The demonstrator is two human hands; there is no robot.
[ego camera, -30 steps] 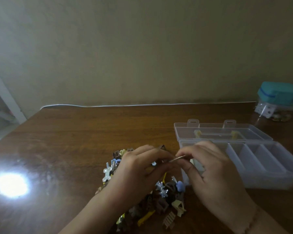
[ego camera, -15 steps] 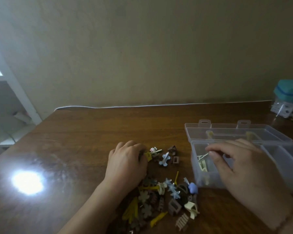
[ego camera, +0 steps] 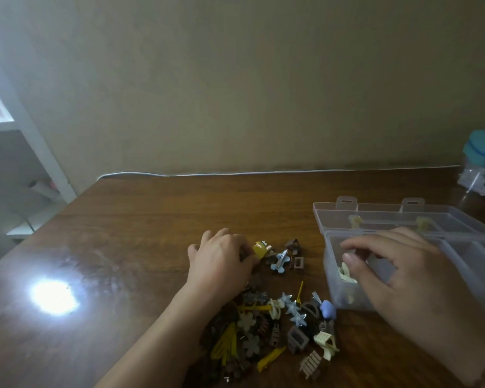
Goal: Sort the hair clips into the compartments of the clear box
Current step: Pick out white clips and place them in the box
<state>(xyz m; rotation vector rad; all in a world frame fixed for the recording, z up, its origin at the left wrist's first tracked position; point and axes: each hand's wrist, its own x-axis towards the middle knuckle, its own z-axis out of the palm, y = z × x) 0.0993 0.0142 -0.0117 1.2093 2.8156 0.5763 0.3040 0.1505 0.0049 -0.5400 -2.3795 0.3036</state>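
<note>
Table (ego camera: pixel 157 219) of dark wood spans the scene, a bright glare (ego camera: pixel 53 296) at its left. Clear box (ego camera: pixel 331 264) sits open at right, lid (ego camera: pixel 389 219) folded back, cream clips (ego camera: pixel 346 273) in its leftmost compartment. Right hand (ego camera: pixel 403 278) hovers over that compartment, fingers loosely spread and curved, holding nothing visible. Left hand (ego camera: pixel 221 261) rests palm-down on the far edge of the clip pile (ego camera: pixel 277 326), fingertips curled against a yellow clip (ego camera: pixel 259 249); whether it grips is unclear. Blue clip (ego camera: pixel 280 260) lies just beside.
</note>
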